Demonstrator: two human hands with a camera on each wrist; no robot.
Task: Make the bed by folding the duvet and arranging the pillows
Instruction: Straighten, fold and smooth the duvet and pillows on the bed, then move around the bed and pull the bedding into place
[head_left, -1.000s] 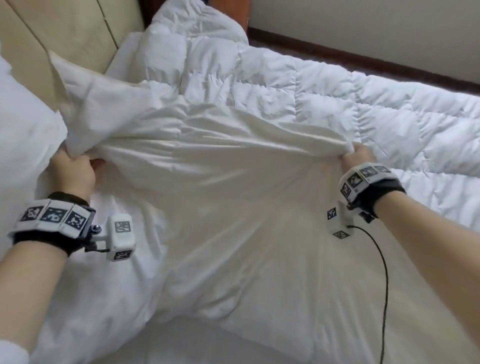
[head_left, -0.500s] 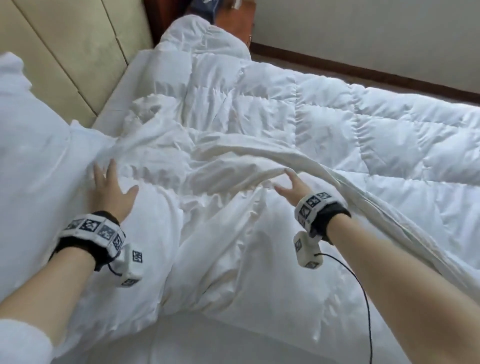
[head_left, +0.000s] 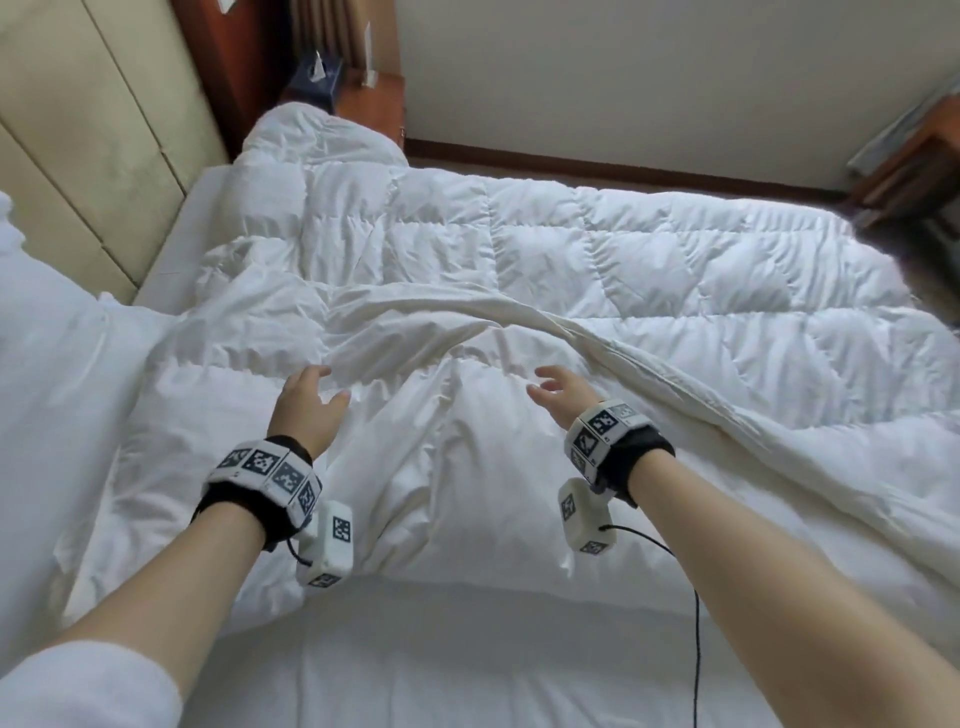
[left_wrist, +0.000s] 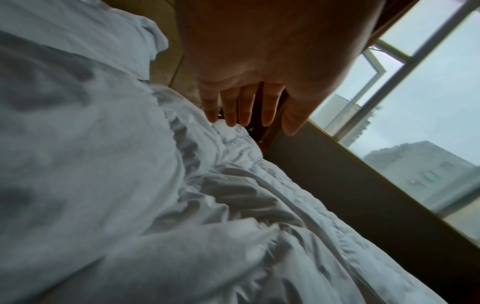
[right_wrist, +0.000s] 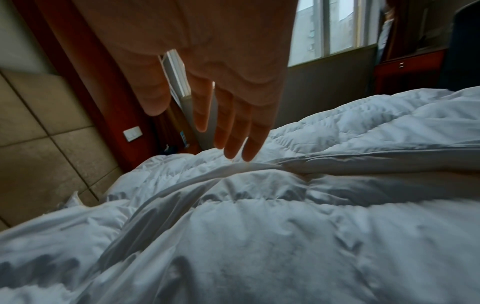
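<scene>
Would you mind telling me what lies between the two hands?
Only rumpled duvet between the left hand and right hand, in the head view.

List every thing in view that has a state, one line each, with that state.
White quilted duvet: folded over on itself, rumpled, released.
White pillow: at the headboard end, left of the duvet fold.
Left hand: open, fingers straight, holding nothing.
Right hand: open, fingers spread, holding nothing.
White bedsheet: uncovered at the near edge.
</scene>
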